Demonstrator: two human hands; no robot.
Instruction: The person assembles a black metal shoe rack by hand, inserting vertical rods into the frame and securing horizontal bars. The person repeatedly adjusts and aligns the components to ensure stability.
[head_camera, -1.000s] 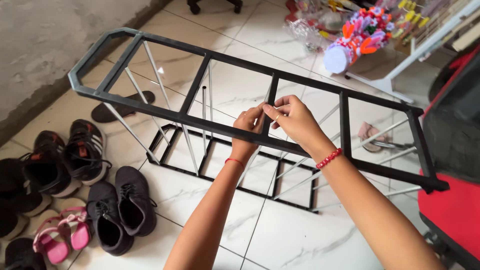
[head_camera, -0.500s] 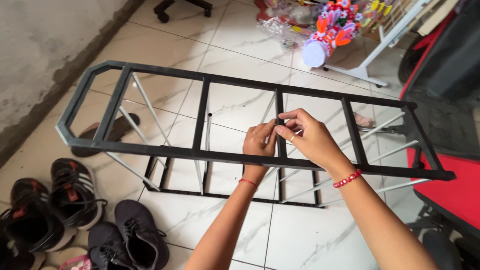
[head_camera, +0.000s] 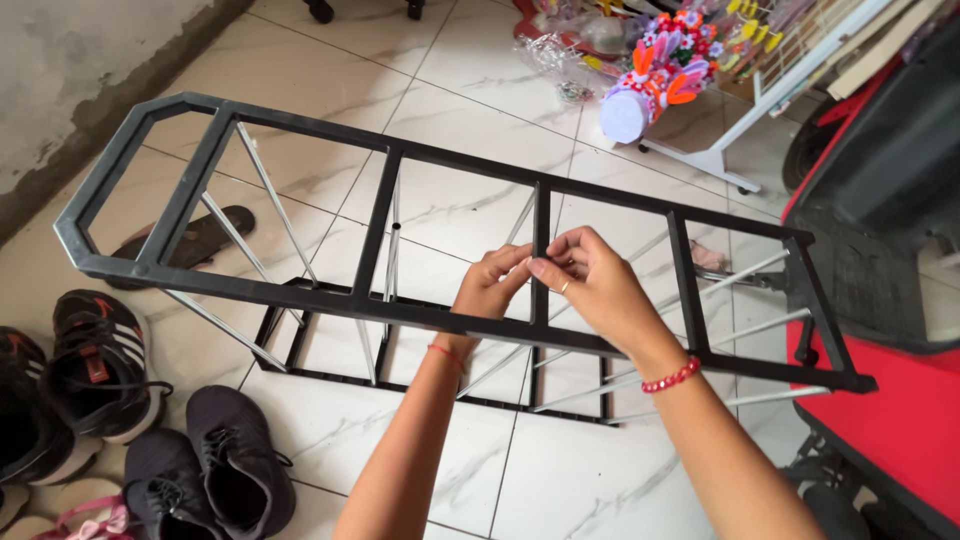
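From up here I see both my hands meeting at one crossbar (head_camera: 541, 250) of the black rack frame (head_camera: 300, 290), the long ladder-like panel that runs from the lower left near the shoes up toward the right by the red seat (head_camera: 900, 420); its long axis lies almost square across my forearms, so the bar I'm working on sits straight ahead and just above my wrists, running away from me. My left hand (head_camera: 490, 285) is curled with fingertips pinched against the near side of that bar, and my right hand (head_camera: 595, 285) is pinched onto it from the other side, thumb and forefinger closed on something too small for me to make out; both are touching the bar, the right a shade further up it. The frame looks like matt moulded plastic with flat, square-edged rails and chamfered corners at the left end, and thin bright metal rods (head_camera: 270, 215) slant down from it to a second black frame (head_camera: 330, 370) lying on the glossy marbled floor tiles (head_camera: 450, 90). To the left sit dark mesh sneakers (head_camera: 235, 455), a black-and-white sports shoe (head_camera: 105, 365) and a brown sandal (head_camera: 195, 240) under the frame; a colourful toy bundle (head_camera: 655, 80) lies well apart at the top
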